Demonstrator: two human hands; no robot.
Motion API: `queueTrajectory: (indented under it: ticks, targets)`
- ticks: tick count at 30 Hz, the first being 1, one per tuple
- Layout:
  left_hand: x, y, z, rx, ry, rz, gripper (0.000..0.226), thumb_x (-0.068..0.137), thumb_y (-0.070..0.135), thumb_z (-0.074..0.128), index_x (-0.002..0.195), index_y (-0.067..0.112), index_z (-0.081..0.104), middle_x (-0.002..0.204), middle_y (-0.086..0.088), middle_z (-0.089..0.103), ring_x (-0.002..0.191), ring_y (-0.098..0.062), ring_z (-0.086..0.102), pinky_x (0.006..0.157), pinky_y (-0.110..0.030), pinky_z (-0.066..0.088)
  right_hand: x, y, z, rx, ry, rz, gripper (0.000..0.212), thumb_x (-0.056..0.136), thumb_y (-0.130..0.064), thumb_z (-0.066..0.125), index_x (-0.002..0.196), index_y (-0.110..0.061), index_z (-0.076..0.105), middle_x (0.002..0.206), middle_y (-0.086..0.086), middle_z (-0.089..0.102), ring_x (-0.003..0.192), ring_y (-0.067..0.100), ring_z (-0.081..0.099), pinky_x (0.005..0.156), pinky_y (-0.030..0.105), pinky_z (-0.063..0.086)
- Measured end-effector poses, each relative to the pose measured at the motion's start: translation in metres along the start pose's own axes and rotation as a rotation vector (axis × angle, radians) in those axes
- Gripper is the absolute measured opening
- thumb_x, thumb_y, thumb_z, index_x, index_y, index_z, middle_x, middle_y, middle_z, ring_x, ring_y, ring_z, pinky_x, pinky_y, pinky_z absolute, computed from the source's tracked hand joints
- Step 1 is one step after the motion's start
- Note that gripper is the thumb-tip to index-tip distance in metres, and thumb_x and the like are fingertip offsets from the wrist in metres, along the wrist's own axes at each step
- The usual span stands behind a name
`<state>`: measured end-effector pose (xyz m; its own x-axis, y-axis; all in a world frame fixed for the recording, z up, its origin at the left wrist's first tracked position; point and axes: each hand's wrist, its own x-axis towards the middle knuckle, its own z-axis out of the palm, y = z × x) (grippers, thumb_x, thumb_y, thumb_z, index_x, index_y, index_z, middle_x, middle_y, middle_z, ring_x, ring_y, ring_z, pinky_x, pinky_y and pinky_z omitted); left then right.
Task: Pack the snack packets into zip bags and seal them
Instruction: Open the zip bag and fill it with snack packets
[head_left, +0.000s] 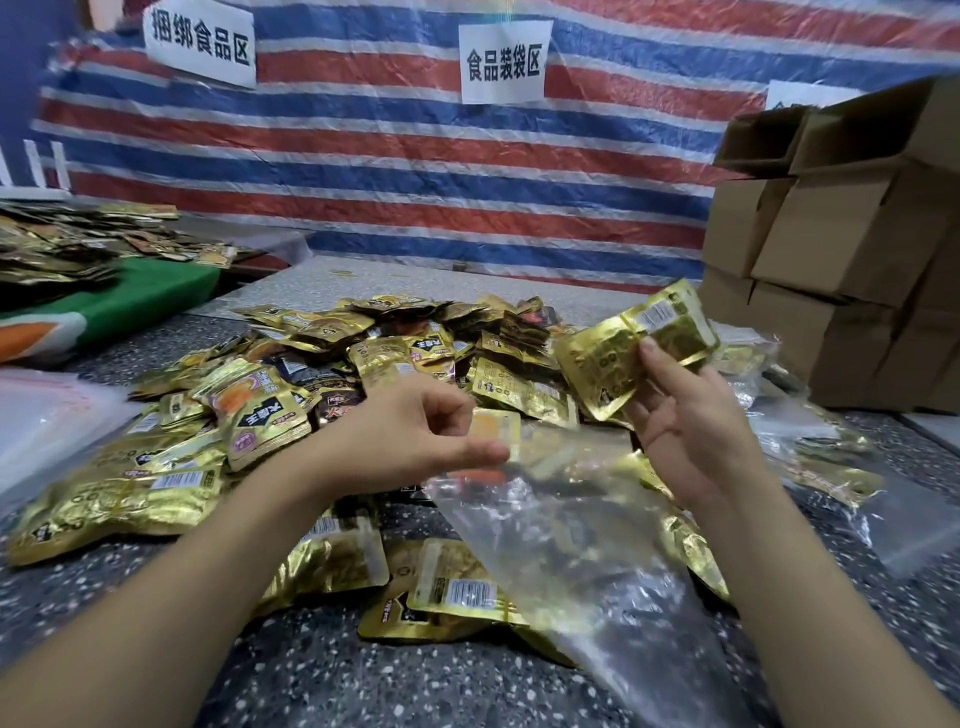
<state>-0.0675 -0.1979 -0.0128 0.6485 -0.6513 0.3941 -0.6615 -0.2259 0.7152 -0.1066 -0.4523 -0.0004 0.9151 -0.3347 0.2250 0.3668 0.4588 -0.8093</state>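
Observation:
A big heap of gold snack packets covers the speckled table. My right hand grips a few gold packets, held up above the heap at the right. My left hand pinches the top edge of a clear zip bag, which hangs open-mouthed and slants down to the lower right over more packets. The held packets are above and to the right of the bag's mouth, apart from it.
Stacked cardboard boxes stand at the right. Filled clear bags lie beside them. A stack of clear zip bags sits at the left edge. Another packet pile lies on a green cloth far left. A striped tarp hangs behind.

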Motion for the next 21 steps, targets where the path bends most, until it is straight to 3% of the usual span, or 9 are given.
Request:
queueTrajectory:
  ticks: [5, 13, 18, 21]
  targets:
    - [0.0, 0.005, 0.009, 0.008, -0.063, 0.053, 0.059, 0.072, 0.053, 0.078, 0.059, 0.008, 0.043, 0.055, 0.004, 0.036, 0.05, -0.009, 0.032, 0.048, -0.016, 0.026, -0.007, -0.002, 0.006, -0.117, -0.154, 0.045, 0.046, 0.077, -0.017, 0.07, 0.119, -0.005, 0.056, 0.101, 0.009, 0.076, 0.093, 0.022, 0.074, 0.073, 0.031, 0.06]
    - [-0.002, 0.008, 0.003, -0.001, 0.054, 0.031, 0.06, 0.066, 0.058, 0.071, 0.067, 0.002, 0.05, 0.059, -0.001, 0.046, 0.052, -0.008, 0.039, 0.046, -0.014, 0.032, -0.011, -0.003, 0.002, -0.461, -0.349, 0.047, 0.044, 0.075, -0.013, 0.074, 0.117, -0.007, 0.062, 0.108, 0.009, 0.075, 0.102, 0.025, 0.072, 0.081, 0.03, 0.059]
    - [-0.002, 0.008, 0.0, -0.002, 0.117, -0.003, 0.045, 0.075, 0.053, 0.066, 0.069, 0.01, 0.055, 0.058, 0.007, 0.049, 0.052, -0.005, 0.043, 0.048, -0.014, 0.036, -0.014, -0.009, 0.001, -0.563, -0.503, 0.059, 0.036, 0.08, -0.022, 0.077, 0.112, -0.008, 0.069, 0.109, 0.011, 0.074, 0.103, 0.025, 0.07, 0.085, 0.03, 0.056]
    - [0.0, 0.01, -0.001, -0.025, 0.131, -0.016, 0.032, 0.08, 0.045, 0.062, 0.071, 0.015, 0.058, 0.059, 0.002, 0.056, 0.052, -0.007, 0.052, 0.05, -0.016, 0.039, -0.017, -0.012, 0.002, -0.717, -0.625, 0.108, 0.032, 0.082, -0.023, 0.074, 0.112, -0.014, 0.071, 0.111, 0.007, 0.074, 0.105, 0.022, 0.07, 0.085, 0.026, 0.054]
